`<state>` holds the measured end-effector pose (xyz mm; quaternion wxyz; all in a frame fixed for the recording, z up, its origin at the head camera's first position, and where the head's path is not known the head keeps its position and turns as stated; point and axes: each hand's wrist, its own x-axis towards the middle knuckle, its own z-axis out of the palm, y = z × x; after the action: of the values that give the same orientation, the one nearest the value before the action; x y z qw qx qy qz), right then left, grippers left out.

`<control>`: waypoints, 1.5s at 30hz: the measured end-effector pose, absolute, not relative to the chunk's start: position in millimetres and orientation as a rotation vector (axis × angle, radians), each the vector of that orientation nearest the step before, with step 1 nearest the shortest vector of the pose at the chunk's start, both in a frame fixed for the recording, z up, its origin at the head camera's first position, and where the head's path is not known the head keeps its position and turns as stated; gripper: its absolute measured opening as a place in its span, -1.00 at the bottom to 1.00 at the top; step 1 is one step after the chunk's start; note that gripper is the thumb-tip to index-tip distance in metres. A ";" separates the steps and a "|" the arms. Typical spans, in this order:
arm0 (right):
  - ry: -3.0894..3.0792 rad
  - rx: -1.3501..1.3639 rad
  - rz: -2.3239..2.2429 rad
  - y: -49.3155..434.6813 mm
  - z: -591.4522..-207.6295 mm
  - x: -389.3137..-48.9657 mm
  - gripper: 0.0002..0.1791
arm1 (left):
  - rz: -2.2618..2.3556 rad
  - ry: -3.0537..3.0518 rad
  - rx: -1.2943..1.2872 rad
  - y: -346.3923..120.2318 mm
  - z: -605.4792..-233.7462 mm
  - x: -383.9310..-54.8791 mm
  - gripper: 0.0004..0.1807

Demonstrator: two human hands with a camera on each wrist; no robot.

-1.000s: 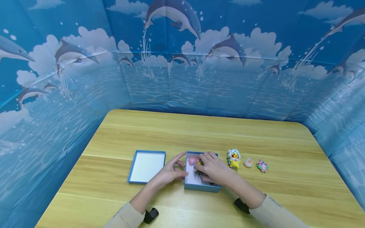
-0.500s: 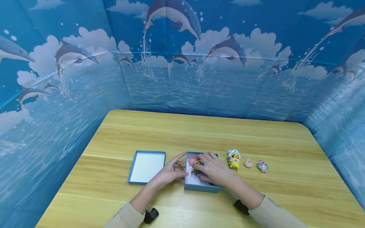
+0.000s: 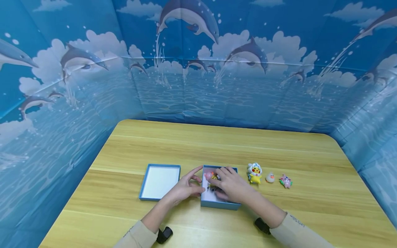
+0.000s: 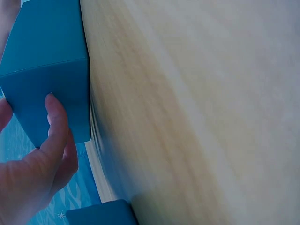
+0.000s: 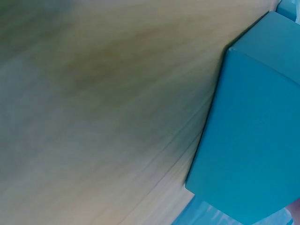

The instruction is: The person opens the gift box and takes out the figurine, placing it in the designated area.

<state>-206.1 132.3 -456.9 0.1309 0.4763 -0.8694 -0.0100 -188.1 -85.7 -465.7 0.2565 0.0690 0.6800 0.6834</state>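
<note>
A blue box (image 3: 220, 204) with a white inside stands open on the table. My left hand (image 3: 186, 186) rests along its left wall; fingertips (image 4: 52, 101) touch that wall in the left wrist view. My right hand (image 3: 231, 184) reaches down into the box, with thumb and fingers around a small yellow-and-black toy figure (image 3: 212, 187), mostly covered by the fingers. Beside it in the box lies a pink toy (image 3: 208, 175) with an orange-red spot, partly behind a finger. The right wrist view shows only the outer walls of the box (image 5: 253, 136) and a sliver of hand.
Left of the box lies a blue lid (image 3: 159, 199) with its white inside up. On the right stand a yellow toy figure in a white hood (image 3: 255, 174), a small white duck (image 3: 270, 177) and a pink-and-green figure (image 3: 285, 181). A dolphin-print curtain surrounds the wooden table (image 3: 217, 144).
My right hand has shifted slightly inside the box, and more of the yellow-and-black figure shows than one second ago. The left hand, the lid and the toys on the table have stayed put.
</note>
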 end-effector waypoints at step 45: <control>-2.384 1.238 -0.052 178.6 -418.6 -200.8 -0.67 | 1.856 1.839 0.188 -85.4 -463.0 -187.2 -0.14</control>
<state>-200.8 178.6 -418.6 0.2255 0.4488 -0.8645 -0.0188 -187.2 -85.4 -463.0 0.2579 0.0693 0.6782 0.6846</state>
